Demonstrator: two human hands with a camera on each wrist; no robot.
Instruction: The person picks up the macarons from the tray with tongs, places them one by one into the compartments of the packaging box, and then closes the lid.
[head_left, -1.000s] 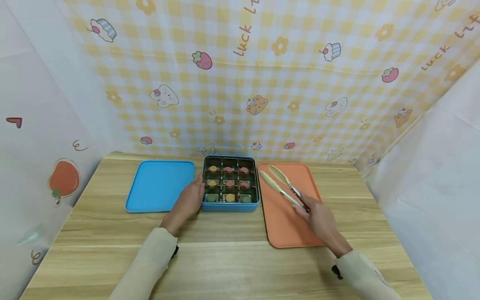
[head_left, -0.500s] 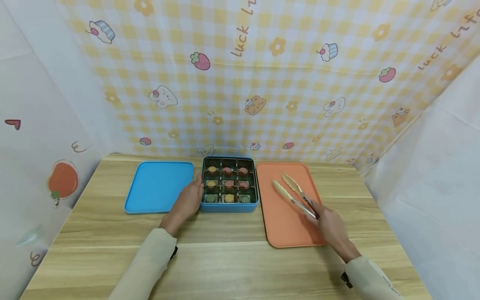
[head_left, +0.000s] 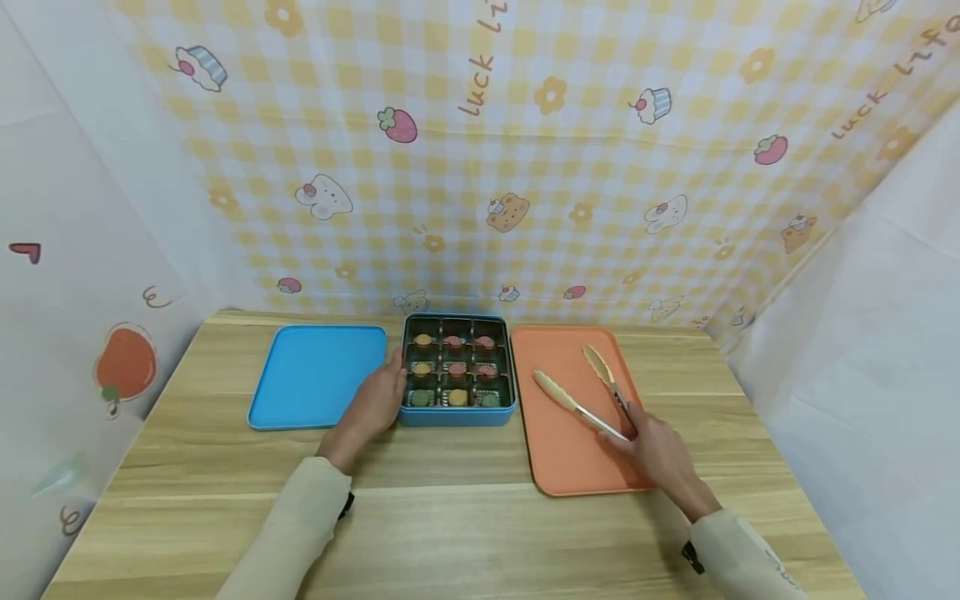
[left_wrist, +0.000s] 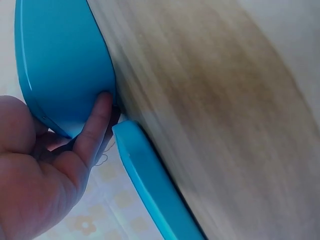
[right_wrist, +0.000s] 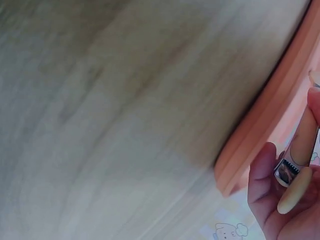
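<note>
A blue tin box (head_left: 457, 417) stands mid-table with a dark divided tray inside. Small yellow, pink and green cookies (head_left: 457, 369) lie in its compartments. My left hand (head_left: 375, 396) rests against the box's left side, and in the left wrist view its extended finger (left_wrist: 95, 125) presses on the blue wall. My right hand (head_left: 663, 454) grips a pair of tongs (head_left: 587, 413) by the handle end. The tongs' gold scalloped tips are spread apart over the orange tray (head_left: 551, 458), with nothing between them. In the right wrist view part of the tongs lies beyond the frame.
Left of the box lies a blue lid (head_left: 318, 375), close to my left hand. The orange tray sits just right of the box. A checked cloth (head_left: 450, 167) hangs behind the wooden table (head_left: 450, 533), and white cloth borders both sides.
My right hand has moved right and slightly toward me with the tongs, away from the box. The tongs' tips have spread wider. The left hand stays at the box.
</note>
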